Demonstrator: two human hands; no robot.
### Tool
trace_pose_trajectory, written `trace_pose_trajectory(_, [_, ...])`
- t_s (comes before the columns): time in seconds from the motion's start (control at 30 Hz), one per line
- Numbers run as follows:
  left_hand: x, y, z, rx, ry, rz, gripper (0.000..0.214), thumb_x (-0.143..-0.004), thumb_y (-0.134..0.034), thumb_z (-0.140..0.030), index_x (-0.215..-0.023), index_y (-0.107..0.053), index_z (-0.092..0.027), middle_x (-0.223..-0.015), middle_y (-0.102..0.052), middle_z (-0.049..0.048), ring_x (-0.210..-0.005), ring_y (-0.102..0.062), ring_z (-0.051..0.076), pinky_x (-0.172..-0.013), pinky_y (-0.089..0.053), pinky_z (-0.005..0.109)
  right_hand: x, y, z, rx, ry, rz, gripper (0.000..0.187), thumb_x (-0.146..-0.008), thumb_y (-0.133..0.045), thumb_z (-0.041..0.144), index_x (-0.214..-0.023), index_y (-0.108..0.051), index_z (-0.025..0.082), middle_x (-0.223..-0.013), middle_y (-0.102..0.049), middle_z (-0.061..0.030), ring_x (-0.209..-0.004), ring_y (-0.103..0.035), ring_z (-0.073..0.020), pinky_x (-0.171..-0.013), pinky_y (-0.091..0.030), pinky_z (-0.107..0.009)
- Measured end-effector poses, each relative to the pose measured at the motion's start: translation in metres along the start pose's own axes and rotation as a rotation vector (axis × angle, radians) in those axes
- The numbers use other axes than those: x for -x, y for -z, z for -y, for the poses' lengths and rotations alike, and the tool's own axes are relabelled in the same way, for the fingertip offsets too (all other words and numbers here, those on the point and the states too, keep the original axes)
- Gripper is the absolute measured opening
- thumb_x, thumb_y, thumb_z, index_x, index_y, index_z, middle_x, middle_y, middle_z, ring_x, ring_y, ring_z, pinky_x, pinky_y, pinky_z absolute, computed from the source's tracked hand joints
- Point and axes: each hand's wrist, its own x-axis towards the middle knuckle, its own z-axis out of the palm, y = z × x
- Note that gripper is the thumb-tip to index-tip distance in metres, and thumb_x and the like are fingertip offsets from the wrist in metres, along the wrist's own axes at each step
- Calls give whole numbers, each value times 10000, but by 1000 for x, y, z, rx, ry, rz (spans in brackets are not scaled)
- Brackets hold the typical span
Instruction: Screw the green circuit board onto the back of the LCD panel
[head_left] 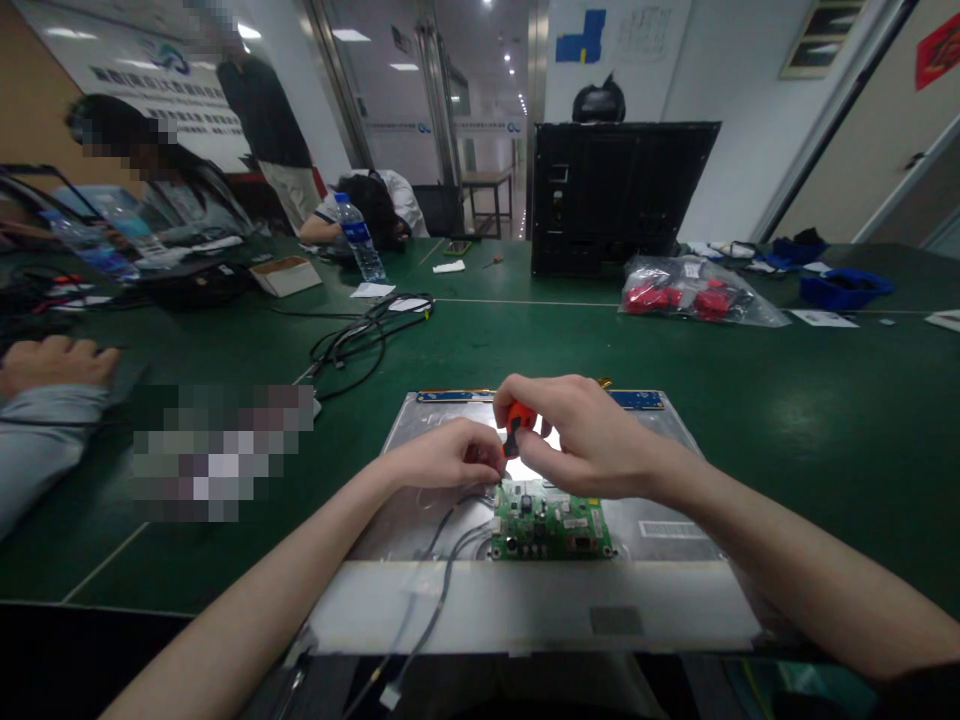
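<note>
My right hand (581, 435) grips a short screwdriver (519, 418) with an orange and black handle. The screwdriver points down at the upper left corner of a green circuit board (551, 525). Close beside its tip is my left hand (454, 455), fingers pinched together; what they hold, if anything, is hidden. Under both hands lies a flat metal-backed display panel (667, 550), with a blue circuit strip (637, 400) along its far edge. Grey cables (448, 575) run from the board's left side over the panel's near edge, ending in a white connector (391, 695).
Coiled black cables (360, 335) lie on the green table (795, 400) beyond the panel. Farther back are a black monitor (615, 200), a plastic bag of red parts (697, 290) and a water bottle (360, 238). Another person's hand (56, 368) rests at left.
</note>
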Motion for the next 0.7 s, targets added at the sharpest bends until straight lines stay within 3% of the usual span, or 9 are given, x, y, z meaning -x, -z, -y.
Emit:
trace_pose_trajectory(0.1, [0,1,0,-3,0,5,153,-803,-684,-322,-766,-673,-175,-729,-655,2,-708,-586,167,-645,-448,247,-1,-2,-1,-3,-32,-4,62,-861,-557,242,-867,-579,185,-735,-597,16,-646,-488,-115,-625,-333,-267])
trace_pose_trajectory(0.37, [1,-1,2,-16,-10,-6,159,-809,-667,-329,-843,-708,-180,-788,-695,15,-734,-611,177,-652,-453,252,-5,-9,1,-65,-115,-44,342,-1012,-526,346,-725,-595,174,-632,-573,22,-589,-448,-90,-616,-311,-264])
trace_pose_trajectory(0.53, [0,-1,4,-26,-23,-18,143,-799,-669,-313,-820,-689,-173,-761,-687,12,-711,-599,174,-647,-455,257,-4,-8,1,4,-131,-30,189,-1005,-494,302,-1023,-634,177,-815,-670,-18,-678,-524,-123,-664,-347,-277])
trace_pose_trajectory(0.6, [0,-1,4,-28,-26,-20,139,-802,-667,-300,-835,-692,-167,-755,-685,12,-702,-595,170,-649,-455,257,-2,-8,0,90,-124,-33,248,-1001,-479,310,-1165,-609,177,-962,-699,-62,-771,-572,-156,-698,-366,-295])
trace_pose_trajectory(0.7, [0,-1,4,-33,-24,-21,134,-808,-669,-288,-848,-699,-164,-747,-682,11,-694,-586,164,-639,-447,252,-1,-7,1,218,-143,-24,306,-999,-476,346,-1234,-586,182,-1085,-690,-102,-836,-595,-195,-708,-370,-315])
